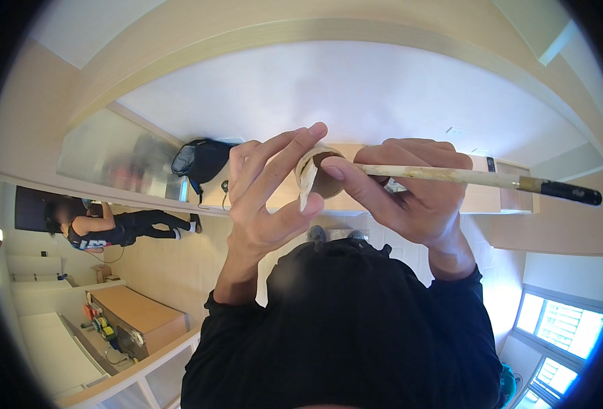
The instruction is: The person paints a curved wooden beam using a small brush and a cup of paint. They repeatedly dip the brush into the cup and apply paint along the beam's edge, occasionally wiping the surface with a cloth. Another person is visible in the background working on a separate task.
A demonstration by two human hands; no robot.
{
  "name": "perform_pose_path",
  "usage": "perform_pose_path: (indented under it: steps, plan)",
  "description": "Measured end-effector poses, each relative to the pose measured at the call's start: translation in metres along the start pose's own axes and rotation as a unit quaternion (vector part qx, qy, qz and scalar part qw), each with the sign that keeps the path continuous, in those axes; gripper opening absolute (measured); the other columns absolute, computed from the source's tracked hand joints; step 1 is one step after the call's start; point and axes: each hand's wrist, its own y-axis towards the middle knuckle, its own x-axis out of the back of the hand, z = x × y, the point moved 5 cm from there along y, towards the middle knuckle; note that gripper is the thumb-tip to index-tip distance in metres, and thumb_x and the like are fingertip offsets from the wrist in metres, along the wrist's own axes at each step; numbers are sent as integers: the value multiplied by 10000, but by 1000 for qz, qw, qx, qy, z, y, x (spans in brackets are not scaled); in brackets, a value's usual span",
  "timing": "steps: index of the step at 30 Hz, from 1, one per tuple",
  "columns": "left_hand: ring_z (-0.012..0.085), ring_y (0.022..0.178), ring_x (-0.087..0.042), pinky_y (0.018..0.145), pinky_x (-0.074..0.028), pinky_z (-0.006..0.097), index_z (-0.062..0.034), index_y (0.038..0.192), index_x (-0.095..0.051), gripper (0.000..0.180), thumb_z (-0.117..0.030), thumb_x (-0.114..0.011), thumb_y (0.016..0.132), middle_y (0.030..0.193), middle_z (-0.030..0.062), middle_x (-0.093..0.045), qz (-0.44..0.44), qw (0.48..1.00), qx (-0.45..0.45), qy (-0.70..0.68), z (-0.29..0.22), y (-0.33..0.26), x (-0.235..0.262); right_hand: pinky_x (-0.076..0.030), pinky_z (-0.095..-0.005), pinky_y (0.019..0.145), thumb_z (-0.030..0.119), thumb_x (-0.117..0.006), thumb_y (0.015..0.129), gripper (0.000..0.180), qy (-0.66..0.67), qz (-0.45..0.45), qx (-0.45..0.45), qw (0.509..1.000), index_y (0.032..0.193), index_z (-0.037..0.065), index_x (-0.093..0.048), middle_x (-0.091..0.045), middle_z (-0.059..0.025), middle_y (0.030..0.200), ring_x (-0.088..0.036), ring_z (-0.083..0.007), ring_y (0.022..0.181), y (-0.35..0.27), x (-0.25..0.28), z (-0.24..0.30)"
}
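Note:
In front of my chest my left hand (264, 180) has its thumb and fingers curved around a short cream ring with a brown inside, which looks like a roll of masking tape (307, 178). A pale loose flap hangs off its near left side. My right hand (417, 191) has its thumb reaching to the roll's upper rim. The same hand grips a long slim pale stick (445, 174) with stains, a brass-coloured band and a black end pointing right. Its other end is hidden by my right hand.
Beyond my hands runs a light wood counter (383, 198) under a white wall, with a dark bag (209, 163) on it. At the left, another person (114, 221) in dark clothes stands apart. A wooden cabinet (138, 307) is lower left, and a window (564, 324) lower right.

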Motion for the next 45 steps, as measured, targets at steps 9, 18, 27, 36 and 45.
perform_pose_path:
  steps: [9,18,27,36,45]
  plan:
    - [349,1020,-710,757,-442,389,-254,1103,-590,304,-108,-740,882,1254,212,-714,9,1000,20,-10,-12,7,19,-400,-229,414,75,-858,833,137,76,-25,-45,996,796,-2,-750,-698,-60,632,-608,-110,459,2,4,13]
    - [341,1033,-716,829,-529,388,-190,1499,-393,896,60,-821,752,1254,235,-688,26,993,71,-91,-20,-2,21,-385,-216,395,84,-756,955,207,283,-165,-216,920,805,-53,-718,-666,-70,621,-582,-87,443,-29,19,5]
    - [336,1092,-716,884,-593,400,-123,1574,-305,968,50,-830,780,1255,272,-657,54,982,101,-151,-22,-1,5,-425,-232,398,107,-671,1021,235,342,-187,-246,887,841,-45,-679,-627,-80,597,-560,-104,438,-40,17,-3]
    - [285,1003,-696,893,-571,386,44,1484,-402,915,-59,-907,727,1281,240,-666,-5,989,120,-84,15,2,22,-557,-307,519,93,-621,1043,186,336,-284,-151,885,1015,-85,-667,-703,-156,735,-702,-210,590,-24,14,-4]
    - [223,1092,-660,969,-507,349,-36,1574,-293,931,14,-833,817,1270,159,-626,-93,976,172,-95,149,89,96,-622,-356,758,81,-597,1047,243,297,-343,-182,872,1172,-117,-661,-750,-219,916,-768,-290,811,1,-18,-38]
